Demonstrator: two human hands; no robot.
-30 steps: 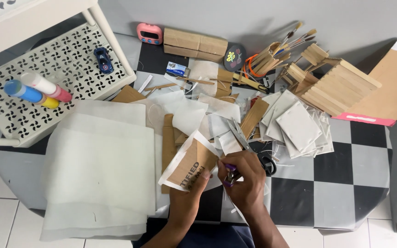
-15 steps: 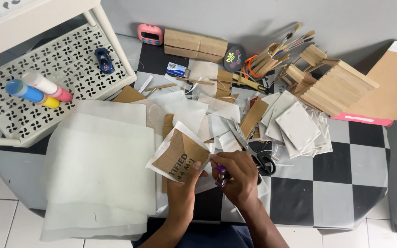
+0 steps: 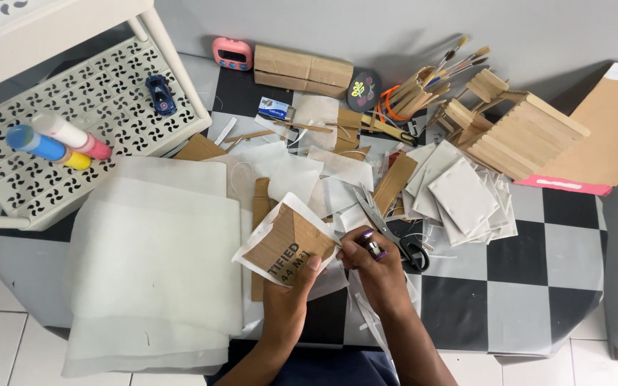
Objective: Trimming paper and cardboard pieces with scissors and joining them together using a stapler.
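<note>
Cardboard square (image 3: 285, 246), wrapped in white paper, sits mid-table between my hands. Left hand (image 3: 291, 289) pinches its lower edge; right hand (image 3: 372, 259) is closed on the paper flap at its right corner. Risks: thin paper could tear if I pull hard, the wrap could skew, and the scissors (image 3: 388, 232) lie just beside my right knuckles.
</note>
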